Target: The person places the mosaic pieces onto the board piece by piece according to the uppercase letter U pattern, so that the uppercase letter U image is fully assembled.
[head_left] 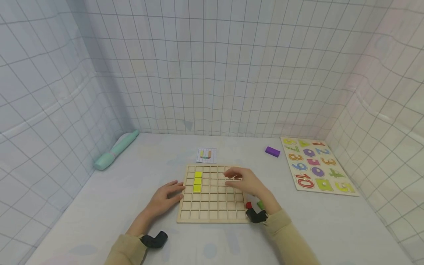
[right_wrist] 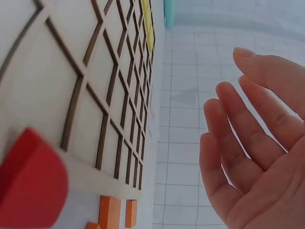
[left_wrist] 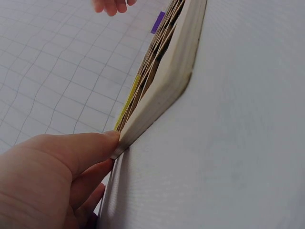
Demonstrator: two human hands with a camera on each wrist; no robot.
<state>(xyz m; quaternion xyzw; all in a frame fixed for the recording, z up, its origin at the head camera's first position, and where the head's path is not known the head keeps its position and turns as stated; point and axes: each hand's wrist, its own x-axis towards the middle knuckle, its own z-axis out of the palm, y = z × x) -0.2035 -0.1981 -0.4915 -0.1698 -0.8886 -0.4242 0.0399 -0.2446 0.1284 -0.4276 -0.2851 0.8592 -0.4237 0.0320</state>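
Note:
A wooden grid board lies on the table, with a column of three yellow squares in its upper left part. My left hand rests at the board's left edge. In the left wrist view, the thumb touches that edge. Over the board's right side hovers my right hand, its fingers loosely bent and nothing between them, as the right wrist view shows. Below its wrist, beside the board, are a red block and a partly covered green block. Orange blocks also lie along that edge, hidden from the head view.
Behind the board lies a small card with a coloured pattern. A purple block and a number puzzle board are at the right. At the far left lies a mint-green stick-like object. Grid-patterned sheets surround the table.

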